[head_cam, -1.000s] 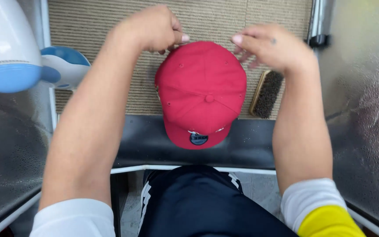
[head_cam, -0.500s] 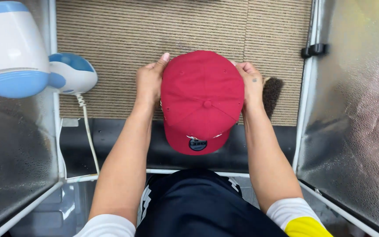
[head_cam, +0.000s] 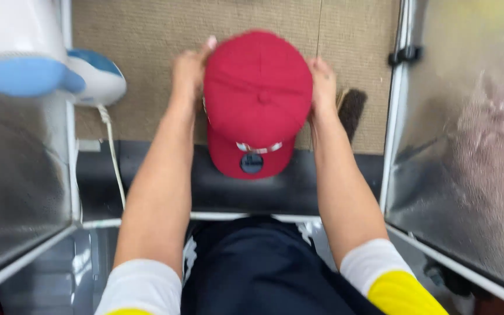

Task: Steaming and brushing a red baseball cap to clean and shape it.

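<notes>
A red baseball cap (head_cam: pixel 256 93) sits over the tan woven mat (head_cam: pixel 141 70), its brim pointing toward me with a round dark sticker on it. My left hand (head_cam: pixel 189 73) grips the cap's left side. On the cap's right side, my right hand (head_cam: pixel 323 84) holds the crown. Both forearms reach forward from my white-and-yellow sleeves.
A white and blue handheld steamer (head_cam: pixel 91 76) with a white cord lies at the left, beside a larger white and blue appliance (head_cam: pixel 13 52). A dark brush (head_cam: pixel 352 111) lies right of the cap. Shiny foil-covered panels (head_cam: pixel 468 146) wall both sides.
Both hands came down from the cap's far edge to clasp its two sides. The view has pulled in closer and the cap now appears slightly blurred.
</notes>
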